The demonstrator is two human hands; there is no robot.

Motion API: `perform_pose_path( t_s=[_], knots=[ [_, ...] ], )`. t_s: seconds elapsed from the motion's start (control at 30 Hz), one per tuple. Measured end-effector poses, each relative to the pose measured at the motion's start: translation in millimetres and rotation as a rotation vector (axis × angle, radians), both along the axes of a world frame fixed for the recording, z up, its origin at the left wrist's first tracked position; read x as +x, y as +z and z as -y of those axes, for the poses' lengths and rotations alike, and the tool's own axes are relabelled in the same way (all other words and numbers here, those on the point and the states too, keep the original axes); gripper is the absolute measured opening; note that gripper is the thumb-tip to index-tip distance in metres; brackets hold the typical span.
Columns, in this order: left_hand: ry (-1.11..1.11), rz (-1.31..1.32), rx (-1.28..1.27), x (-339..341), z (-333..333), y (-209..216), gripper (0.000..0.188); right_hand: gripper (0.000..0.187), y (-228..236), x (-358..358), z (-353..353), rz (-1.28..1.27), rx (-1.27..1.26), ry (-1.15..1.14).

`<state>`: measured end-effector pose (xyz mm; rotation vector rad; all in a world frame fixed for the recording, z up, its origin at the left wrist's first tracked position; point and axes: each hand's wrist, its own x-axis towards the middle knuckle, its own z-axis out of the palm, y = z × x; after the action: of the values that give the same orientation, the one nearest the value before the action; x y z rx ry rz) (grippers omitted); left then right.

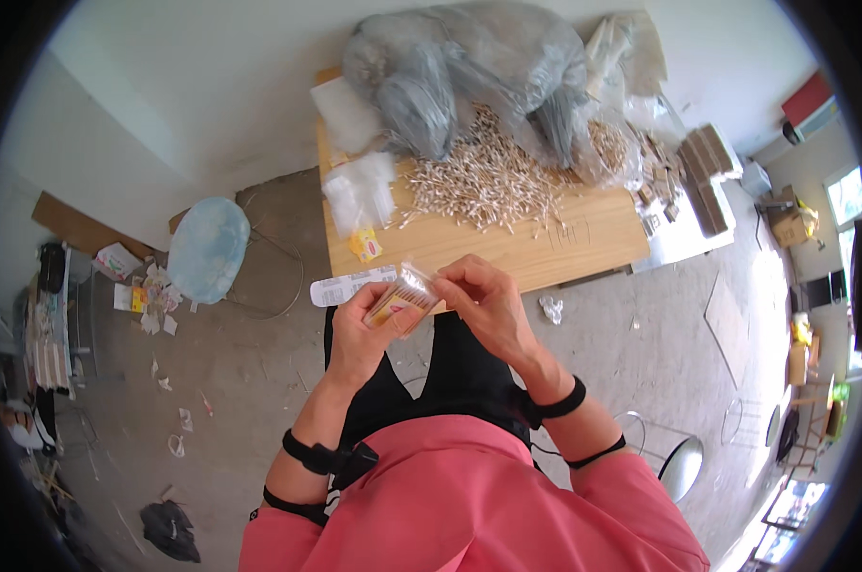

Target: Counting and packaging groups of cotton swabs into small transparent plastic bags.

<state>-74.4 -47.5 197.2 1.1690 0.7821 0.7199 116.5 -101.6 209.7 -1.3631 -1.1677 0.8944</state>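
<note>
The packet (400, 303), clear film over a row of thin sticks (414, 292) with a yellow label (385, 308), is held in the air at the near edge of the surface (526, 259). It is gripped by the left hand (355, 338), with the thumb laid across its face and the fingers curled behind. At its upper right end the right hand (488, 305) is placed, thumb and fingertips drawn nearly together; whether film is pinched between them cannot be told. The packet is judged light, its film soft and slippery, its sticks likely to bend or snap if squeezed hard; it is best taken by its flat sides, low down, without crushing. Just beside the left hand a white strip (340, 288) is seen, with a yellow wrapper (364, 245) and clear bags (359, 191) beyond. Farther back, loose swabs (493, 181) are heaped below a grey bag (488, 48).
</note>
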Motion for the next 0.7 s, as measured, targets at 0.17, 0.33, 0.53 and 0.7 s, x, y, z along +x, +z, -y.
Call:
perform_pose_path(
  t_s=[0.17, 0.33, 0.53, 0.7],
  knots=[
    [0.131, -0.202, 0.745, -25.2, 20.8, 53.4, 0.031, 0.012, 49.2, -23.7, 19.1, 0.225, 0.284, 0.043],
    [0.370, 0.301, 0.383, -31.5, 56.0, 84.0, 0.031, 0.012, 32.6, -50.5, 42.4, -0.658, 0.258, 0.133],
    [0.303, 0.207, 0.817, -32.9, 79.1, 104.2, 0.029, 0.024, 31.0, -87.9, 65.1, -1.073, 0.081, 0.392],
    [0.331, 0.088, 1.069, -45.1, 91.4, 114.2, 0.030, 0.030, 36.0, -103.9, 77.9, -1.197, 0.023, 0.417]
  ],
)
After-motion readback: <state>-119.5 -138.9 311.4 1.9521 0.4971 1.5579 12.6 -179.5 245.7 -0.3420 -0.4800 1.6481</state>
